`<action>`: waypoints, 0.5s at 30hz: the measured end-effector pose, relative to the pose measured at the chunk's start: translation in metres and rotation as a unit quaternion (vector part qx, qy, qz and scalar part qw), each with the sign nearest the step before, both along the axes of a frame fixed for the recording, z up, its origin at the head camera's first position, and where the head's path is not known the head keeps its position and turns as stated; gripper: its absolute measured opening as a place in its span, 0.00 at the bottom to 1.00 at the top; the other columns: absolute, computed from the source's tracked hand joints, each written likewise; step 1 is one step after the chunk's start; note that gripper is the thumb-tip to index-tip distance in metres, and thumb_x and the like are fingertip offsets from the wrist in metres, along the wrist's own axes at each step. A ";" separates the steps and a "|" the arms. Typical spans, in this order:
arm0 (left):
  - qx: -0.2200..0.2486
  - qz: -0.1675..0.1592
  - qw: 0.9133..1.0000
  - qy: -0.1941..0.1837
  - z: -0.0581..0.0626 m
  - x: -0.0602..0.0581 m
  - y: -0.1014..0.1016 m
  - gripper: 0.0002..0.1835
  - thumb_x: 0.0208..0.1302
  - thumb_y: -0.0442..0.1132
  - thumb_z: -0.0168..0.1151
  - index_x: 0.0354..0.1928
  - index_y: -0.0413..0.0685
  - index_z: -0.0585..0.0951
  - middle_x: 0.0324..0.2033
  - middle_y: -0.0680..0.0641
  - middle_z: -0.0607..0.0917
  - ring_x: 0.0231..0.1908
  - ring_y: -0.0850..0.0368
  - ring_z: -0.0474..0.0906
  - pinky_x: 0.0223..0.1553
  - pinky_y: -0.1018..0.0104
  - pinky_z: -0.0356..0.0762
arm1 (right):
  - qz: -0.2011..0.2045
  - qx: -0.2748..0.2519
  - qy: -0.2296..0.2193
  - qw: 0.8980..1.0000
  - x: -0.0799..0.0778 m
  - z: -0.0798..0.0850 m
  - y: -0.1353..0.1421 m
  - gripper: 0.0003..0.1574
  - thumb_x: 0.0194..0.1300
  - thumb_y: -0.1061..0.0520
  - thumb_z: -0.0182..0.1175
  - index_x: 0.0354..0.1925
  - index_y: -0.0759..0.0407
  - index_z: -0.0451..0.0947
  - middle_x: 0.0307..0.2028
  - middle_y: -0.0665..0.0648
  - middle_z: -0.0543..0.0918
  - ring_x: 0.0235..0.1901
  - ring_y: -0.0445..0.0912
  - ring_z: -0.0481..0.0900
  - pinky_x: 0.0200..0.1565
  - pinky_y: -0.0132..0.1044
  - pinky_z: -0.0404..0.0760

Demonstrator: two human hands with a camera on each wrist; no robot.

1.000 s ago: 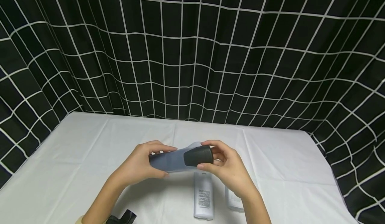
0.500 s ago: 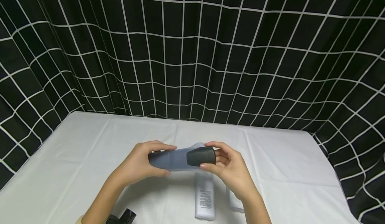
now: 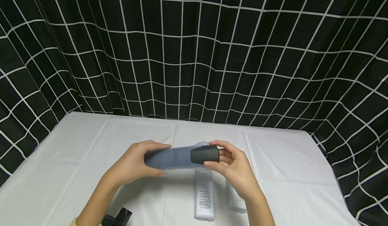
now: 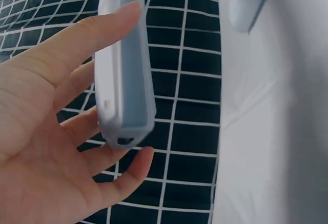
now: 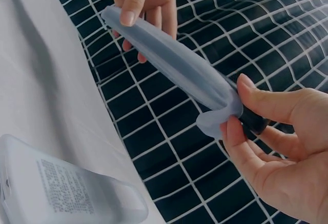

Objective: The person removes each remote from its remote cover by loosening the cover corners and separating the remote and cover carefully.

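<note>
A long dark device [image 3: 204, 154] lies sideways above the table, its body inside a translucent bluish silicone cover [image 3: 179, 157]. Its blunt black end sticks out of the cover's mouth. My left hand [image 3: 137, 158] holds the covered left end between thumb and fingers; the left wrist view shows a small hole [image 4: 125, 141] in that end of the cover. With thumb and fingertips, my right hand [image 3: 231, 163] grips the bare black end. In the right wrist view, a loose flap [image 5: 212, 122] of the cover hangs by the right index finger [image 5: 234, 131].
Below the hands, a white remote-like device [image 3: 204, 197] with printed text lies on the white-covered table [image 3: 91, 145]. A second pale device [image 3: 235, 200] is partly behind the right forearm. A black strap-like piece [image 3: 117, 217] is at the left wrist. A black gridded curtain [image 3: 194, 51] surrounds the table.
My left hand has shifted slightly left and my right hand slightly right, so they are farther apart. The covered device now lies more level, still held by both.
</note>
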State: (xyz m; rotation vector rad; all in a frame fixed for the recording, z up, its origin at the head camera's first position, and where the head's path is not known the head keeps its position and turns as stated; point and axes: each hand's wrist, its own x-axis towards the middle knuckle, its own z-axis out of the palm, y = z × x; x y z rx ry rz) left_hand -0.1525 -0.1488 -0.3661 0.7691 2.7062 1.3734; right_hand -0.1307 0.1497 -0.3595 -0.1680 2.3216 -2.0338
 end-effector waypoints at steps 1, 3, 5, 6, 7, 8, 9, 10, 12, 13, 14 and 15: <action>-0.001 0.002 1.000 0.000 0.000 0.000 -0.001 0.38 0.45 0.39 0.88 0.63 0.46 0.85 0.56 0.47 0.88 0.53 0.52 0.82 0.55 0.58 0.80 | -0.001 -0.002 -0.002 1.000 0.000 0.000 0.000 0.36 0.56 0.70 0.76 0.64 0.64 0.79 0.43 0.57 0.86 0.39 0.42 0.86 0.46 0.30 0.85; -0.006 0.008 1.000 0.001 0.001 0.001 -0.002 0.39 0.45 0.40 0.89 0.63 0.47 0.85 0.56 0.47 0.88 0.54 0.51 0.82 0.55 0.57 0.81 | -0.002 -0.005 -0.007 1.000 -0.001 0.000 0.000 0.37 0.57 0.71 0.76 0.64 0.65 0.78 0.43 0.57 0.86 0.40 0.42 0.87 0.47 0.31 0.85; -0.011 0.013 1.000 0.004 0.001 0.001 -0.004 0.38 0.45 0.41 0.89 0.63 0.47 0.85 0.57 0.47 0.88 0.54 0.51 0.82 0.53 0.58 0.81 | -0.001 -0.008 -0.010 1.000 -0.002 0.000 0.001 0.37 0.57 0.71 0.75 0.64 0.65 0.78 0.43 0.57 0.86 0.40 0.42 0.88 0.47 0.31 0.85; -0.013 0.016 1.000 0.005 0.001 0.001 -0.004 0.38 0.45 0.41 0.89 0.63 0.47 0.85 0.57 0.46 0.88 0.54 0.51 0.82 0.53 0.58 0.81 | -0.001 -0.009 -0.011 1.000 -0.002 0.000 0.001 0.37 0.57 0.70 0.75 0.65 0.65 0.77 0.43 0.57 0.86 0.40 0.42 0.88 0.47 0.31 0.85; -0.012 0.018 1.000 0.002 0.001 0.001 -0.006 0.38 0.45 0.40 0.88 0.62 0.47 0.86 0.56 0.46 0.88 0.53 0.50 0.82 0.50 0.60 0.83 | -0.001 -0.010 -0.012 1.000 -0.002 0.000 0.001 0.37 0.58 0.70 0.75 0.65 0.65 0.77 0.43 0.57 0.86 0.40 0.42 0.88 0.48 0.31 0.85; -0.011 0.021 1.000 -0.001 0.001 0.001 -0.006 0.37 0.45 0.40 0.88 0.62 0.47 0.86 0.56 0.45 0.88 0.51 0.50 0.82 0.48 0.61 0.83 | -0.001 -0.012 -0.012 1.000 -0.002 0.000 0.001 0.37 0.58 0.70 0.75 0.65 0.65 0.77 0.44 0.57 0.86 0.40 0.42 0.88 0.48 0.31 0.85; -0.011 0.024 1.000 -0.004 0.001 0.001 -0.007 0.37 0.45 0.39 0.88 0.62 0.46 0.86 0.56 0.45 0.88 0.50 0.50 0.82 0.46 0.62 0.84 | 0.000 -0.013 -0.012 1.000 -0.002 0.000 0.001 0.37 0.58 0.70 0.75 0.65 0.66 0.77 0.44 0.57 0.86 0.41 0.42 0.88 0.48 0.31 0.85; -0.009 0.025 1.000 -0.007 0.001 0.001 -0.008 0.37 0.45 0.38 0.88 0.61 0.46 0.86 0.56 0.44 0.88 0.49 0.50 0.81 0.44 0.63 0.84 | 0.002 -0.012 -0.011 1.000 -0.002 0.000 0.002 0.37 0.58 0.70 0.75 0.65 0.66 0.77 0.44 0.57 0.86 0.40 0.42 0.88 0.48 0.31 0.85; -0.003 0.028 0.999 -0.018 0.002 0.000 -0.008 0.36 0.46 0.37 0.87 0.61 0.45 0.86 0.56 0.43 0.87 0.45 0.51 0.80 0.41 0.65 0.84 | 0.003 0.000 -0.005 1.000 -0.002 -0.001 0.004 0.36 0.58 0.69 0.76 0.64 0.65 0.77 0.44 0.56 0.85 0.40 0.41 0.87 0.48 0.31 0.84; 0.001 0.030 0.999 -0.024 0.002 -0.001 -0.009 0.35 0.46 0.37 0.87 0.61 0.46 0.86 0.56 0.43 0.87 0.43 0.51 0.80 0.39 0.65 0.84 | 0.004 0.011 -0.001 1.000 -0.002 -0.001 0.005 0.36 0.58 0.68 0.76 0.64 0.64 0.78 0.43 0.56 0.85 0.40 0.42 0.87 0.48 0.31 0.83; 0.003 0.033 0.999 -0.028 0.002 -0.001 -0.009 0.35 0.47 0.37 0.87 0.61 0.46 0.86 0.56 0.43 0.87 0.43 0.52 0.80 0.39 0.65 0.84 | 0.006 0.022 0.005 1.000 -0.002 -0.001 0.006 0.36 0.57 0.68 0.77 0.63 0.63 0.79 0.43 0.56 0.85 0.41 0.42 0.87 0.47 0.32 0.83; 0.005 0.036 0.999 -0.030 0.003 -0.001 -0.009 0.34 0.47 0.38 0.87 0.60 0.47 0.86 0.56 0.43 0.87 0.42 0.52 0.80 0.39 0.65 0.83 | 0.009 0.035 0.009 0.999 -0.002 -0.001 0.008 0.35 0.57 0.67 0.77 0.63 0.62 0.79 0.43 0.56 0.85 0.41 0.42 0.87 0.47 0.32 0.82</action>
